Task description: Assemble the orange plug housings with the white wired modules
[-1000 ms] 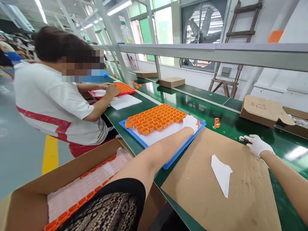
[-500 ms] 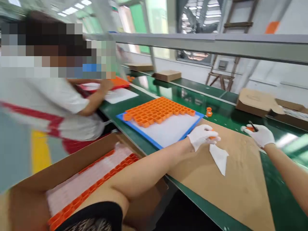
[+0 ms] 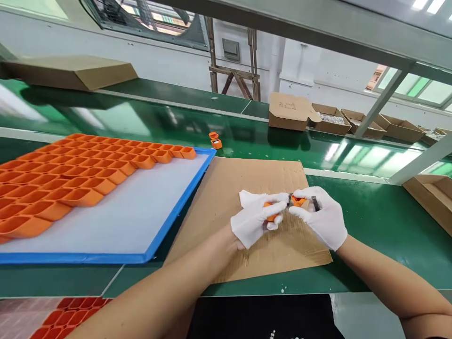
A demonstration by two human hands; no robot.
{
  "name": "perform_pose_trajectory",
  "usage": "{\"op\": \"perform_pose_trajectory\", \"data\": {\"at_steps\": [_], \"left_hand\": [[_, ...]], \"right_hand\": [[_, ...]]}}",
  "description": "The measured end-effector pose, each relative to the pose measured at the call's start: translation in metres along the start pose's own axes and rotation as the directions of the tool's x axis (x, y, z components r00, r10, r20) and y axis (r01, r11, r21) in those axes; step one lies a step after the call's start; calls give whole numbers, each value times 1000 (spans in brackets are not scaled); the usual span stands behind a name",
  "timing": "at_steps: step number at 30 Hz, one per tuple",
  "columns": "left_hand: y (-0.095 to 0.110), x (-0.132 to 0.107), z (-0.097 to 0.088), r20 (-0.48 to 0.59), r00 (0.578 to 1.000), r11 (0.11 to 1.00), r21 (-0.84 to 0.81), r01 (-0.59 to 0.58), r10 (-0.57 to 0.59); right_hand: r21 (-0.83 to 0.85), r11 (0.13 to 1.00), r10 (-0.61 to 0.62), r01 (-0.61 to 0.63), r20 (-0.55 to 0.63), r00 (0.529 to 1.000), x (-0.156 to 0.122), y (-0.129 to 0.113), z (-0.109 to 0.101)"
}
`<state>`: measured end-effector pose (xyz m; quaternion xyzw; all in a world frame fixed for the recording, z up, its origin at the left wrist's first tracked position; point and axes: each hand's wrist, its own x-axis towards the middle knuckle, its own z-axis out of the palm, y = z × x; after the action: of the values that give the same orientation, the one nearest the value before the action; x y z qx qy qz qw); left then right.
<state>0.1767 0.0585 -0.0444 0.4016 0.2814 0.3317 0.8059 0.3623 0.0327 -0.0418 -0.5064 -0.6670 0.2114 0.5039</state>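
Note:
My left hand (image 3: 252, 221), in a white glove, is closed around a small orange plastic part (image 3: 271, 215), mostly covered by the fingers. Facing it, almost touching, my gloved right hand (image 3: 325, 219) pinches another orange piece (image 3: 298, 201) between thumb and fingers. A slim dark tool (image 3: 315, 203) also sits in the right hand; its kind is unclear. Something small and dark lies between the fingertips of both hands. Behind the left hand a white cloth (image 3: 249, 197) rests on the brown cardboard sheet (image 3: 226, 249) under my hands.
To the left, a blue-rimmed tray (image 3: 141, 258) carries rows of orange open-topped pieces (image 3: 70, 179). Two small orange parts (image 3: 215, 141) stand beyond the cardboard. Cardboard boxes (image 3: 287, 113) line the back of the green table (image 3: 374, 221). Below left are more orange-red pieces (image 3: 70, 318).
The view has swung right, and the co-worker is out of sight. My hands were apart, each with an orange part; now they are brought together over the cardboard.

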Motion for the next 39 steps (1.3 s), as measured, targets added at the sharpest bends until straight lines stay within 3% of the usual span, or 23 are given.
{"op": "perform_pose_trajectory", "data": {"at_steps": [4, 8, 11, 13, 17, 19, 22, 24, 29, 32, 35, 39], "left_hand": [[-1, 4, -15, -55, 997, 999, 18, -44, 45], [1, 3, -17, -118, 991, 958, 287, -25, 62], [3, 4, -13, -48, 998, 904, 425, 45, -28], [2, 6, -12, 39, 990, 905, 411, 109, -137], [-4, 9, -13, 124, 969, 943, 287, 170, -212], [-8, 10, -11, 59, 975, 934, 304, 186, -213], [-12, 12, -8, -120, 977, 899, 384, 209, -176], [-12, 13, -7, -170, 976, 889, 413, 197, -137], [-8, 12, -11, -123, 977, 899, 385, 208, -173], [-11, 11, -17, 0, 977, 920, 335, 202, -214], [-12, 10, -19, 100, 985, 942, 318, 104, -142], [-6, 9, -17, -1, 999, 922, 386, 34, -37]], "right_hand": [[-9, 1000, -3, 4, 142, 990, -4, 8, 2], [6, 998, -54, 55, 335, 941, 1, 13, -3], [64, 998, -18, -7, 388, 922, 3, 14, -7], [135, 990, -18, -42, 416, 909, 2, 15, -8], [156, 986, -1, -59, 355, 935, -5, 12, -4], [103, 994, -8, -25, 307, 952, -7, 11, 1], [-59, 997, -37, 55, 272, 961, -10, 11, 8], [-134, 989, -30, 70, 281, 959, -11, 11, 11], [-142, 988, -10, 60, 330, 944, -11, 8, 11], [-155, 985, -30, 81, 304, 952, -11, 4, 9], [-50, 994, -82, 98, 258, 963, -8, 0, 6], [96, 995, -71, 42, 332, 941, 0, -2, 7]]}}
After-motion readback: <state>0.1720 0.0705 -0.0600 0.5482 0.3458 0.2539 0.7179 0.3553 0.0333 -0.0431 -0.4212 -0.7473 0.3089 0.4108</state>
